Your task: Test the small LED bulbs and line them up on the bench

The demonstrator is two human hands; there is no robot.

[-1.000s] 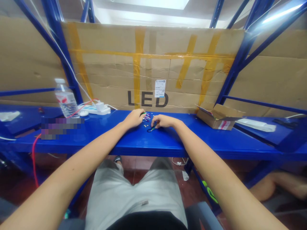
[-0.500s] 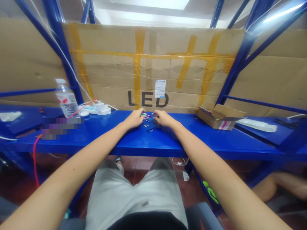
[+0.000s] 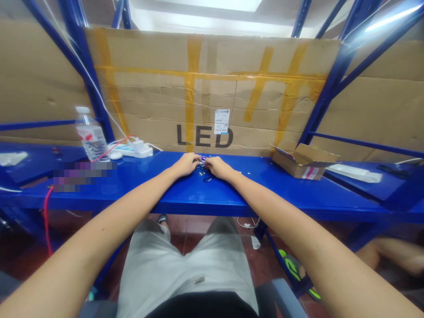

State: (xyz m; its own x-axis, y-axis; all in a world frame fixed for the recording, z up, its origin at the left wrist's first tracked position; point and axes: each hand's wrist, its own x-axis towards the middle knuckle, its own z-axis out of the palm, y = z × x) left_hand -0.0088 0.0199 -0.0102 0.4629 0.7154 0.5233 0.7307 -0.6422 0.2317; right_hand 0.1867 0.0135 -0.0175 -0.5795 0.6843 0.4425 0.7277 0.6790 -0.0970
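Observation:
My left hand and my right hand are close together over the blue table, fingers curled inward. Between the fingertips lies a small cluster of shiny purple and coloured carabiners, largely covered by the hands. Both hands are closed at this cluster, but what exactly each one pinches is too small to make out. Just in front, a dark carabiner lies on the tabletop near my right hand. Beside it are a few tiny shiny metal pieces.
An open cardboard box stands to the right on the blue table. At the left are a water bottle and a white power strip with cables. A large cardboard sheet rises behind. Another person's limb shows at lower right.
My right hand has moved slightly left and my hands are now closer together, covering more of the carabiner cluster. Small light spots on the table right of my right hand now show.

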